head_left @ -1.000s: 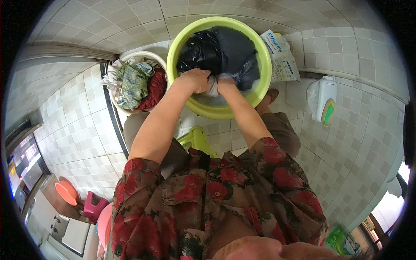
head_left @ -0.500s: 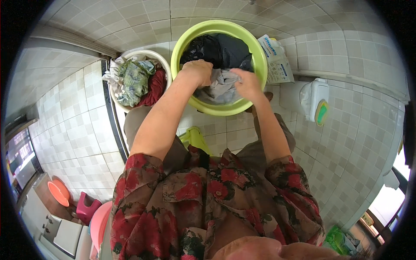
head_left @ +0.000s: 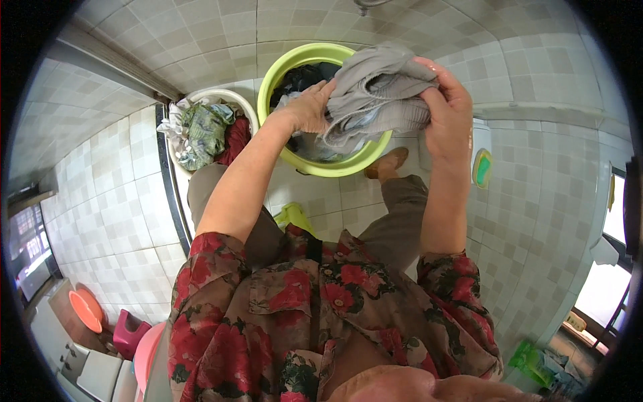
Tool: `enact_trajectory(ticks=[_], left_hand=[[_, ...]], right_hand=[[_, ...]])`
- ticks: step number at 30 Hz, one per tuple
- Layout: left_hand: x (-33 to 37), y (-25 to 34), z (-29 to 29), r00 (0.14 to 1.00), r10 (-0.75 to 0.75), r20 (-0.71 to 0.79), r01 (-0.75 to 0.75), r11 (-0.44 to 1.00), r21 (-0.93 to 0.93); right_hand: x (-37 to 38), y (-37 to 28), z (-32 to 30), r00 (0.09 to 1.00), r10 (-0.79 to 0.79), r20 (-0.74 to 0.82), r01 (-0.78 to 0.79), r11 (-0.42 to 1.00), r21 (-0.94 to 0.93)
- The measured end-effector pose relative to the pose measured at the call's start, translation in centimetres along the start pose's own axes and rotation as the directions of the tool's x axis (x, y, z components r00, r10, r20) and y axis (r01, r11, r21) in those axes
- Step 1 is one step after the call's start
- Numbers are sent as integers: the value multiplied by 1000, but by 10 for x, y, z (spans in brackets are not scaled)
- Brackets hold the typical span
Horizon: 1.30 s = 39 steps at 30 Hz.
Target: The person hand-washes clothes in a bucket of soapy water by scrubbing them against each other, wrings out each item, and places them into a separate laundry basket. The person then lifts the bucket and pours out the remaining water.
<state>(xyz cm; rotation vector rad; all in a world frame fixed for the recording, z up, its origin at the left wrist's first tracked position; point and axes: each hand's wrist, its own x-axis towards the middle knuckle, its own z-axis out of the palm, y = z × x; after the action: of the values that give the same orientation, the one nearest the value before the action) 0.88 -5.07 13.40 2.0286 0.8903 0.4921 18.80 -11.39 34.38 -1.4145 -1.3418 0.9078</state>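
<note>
No lettering, label, number or sign can be read on anything in view.

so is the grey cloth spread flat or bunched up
Bunched up: the grey cloth is gathered in loose folds between the left hand and right hand, its ribbed band curving round.

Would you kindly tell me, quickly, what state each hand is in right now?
Left hand: against the left edge of the grey garment; whether it grips cannot be told.
Right hand: closed, holding the garment's right side.
</note>
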Motion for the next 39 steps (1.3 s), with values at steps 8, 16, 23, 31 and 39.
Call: enact_trajectory(ticks=[8,16,23,31,39], left_hand=[[4,64,-7,926,-358,-121,42,416,-908],[-3,58,-22,730,-260,-632,-56,899,-434],[-5,87,-24,839,-297,-455,136,926,-352],[-4,93,-32,845,-444,-298,136,717,-683],[7,69,-21,908,-365,206,139,-201,-970]], right_hand=[[5,8,-19,991,106,-83,-43,831,555],[-26,126,-6,917,386,102,-362,911,-196],[-30,124,73,988,36,150,-55,991,120],[8,142,36,938,173,-300,-15,886,464],[-16,116,66,923,384,-28,-190,516,835]])
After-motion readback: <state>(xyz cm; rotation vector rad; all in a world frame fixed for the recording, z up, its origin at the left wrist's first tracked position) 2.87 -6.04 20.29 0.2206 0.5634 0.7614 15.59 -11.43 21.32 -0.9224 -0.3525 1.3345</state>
